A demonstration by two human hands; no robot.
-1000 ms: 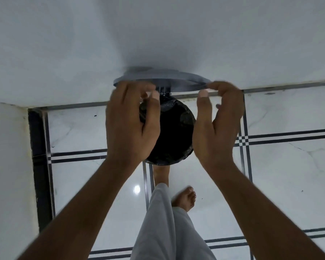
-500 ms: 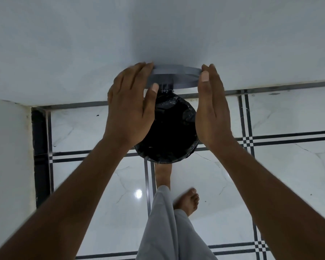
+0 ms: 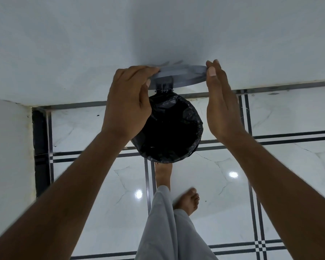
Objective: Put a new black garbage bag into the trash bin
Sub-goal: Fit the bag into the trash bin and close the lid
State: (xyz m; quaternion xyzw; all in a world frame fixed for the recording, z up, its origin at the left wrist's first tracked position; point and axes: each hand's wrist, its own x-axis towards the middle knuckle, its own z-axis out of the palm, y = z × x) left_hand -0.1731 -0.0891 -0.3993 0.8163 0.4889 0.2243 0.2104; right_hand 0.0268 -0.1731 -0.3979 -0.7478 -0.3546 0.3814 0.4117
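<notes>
The round trash bin stands against the wall, its mouth lined with a black garbage bag folded over the rim. Its grey lid is raised on a hinge and leans back near the wall. My left hand curls its fingertips over the lid's left edge and covers the bin's left side. My right hand is flat, fingers straight, with its fingertips touching the lid's right edge. The bin's body is hidden below the bag.
A white wall runs behind the bin and a second wall juts out at the left. The glossy white tiled floor has dark stripe lines. My bare feet and grey trouser leg are below the bin.
Both hands have spread apart from over the bin mouth to the lid's left and right edges. The right hand's fingers straightened out flat.
</notes>
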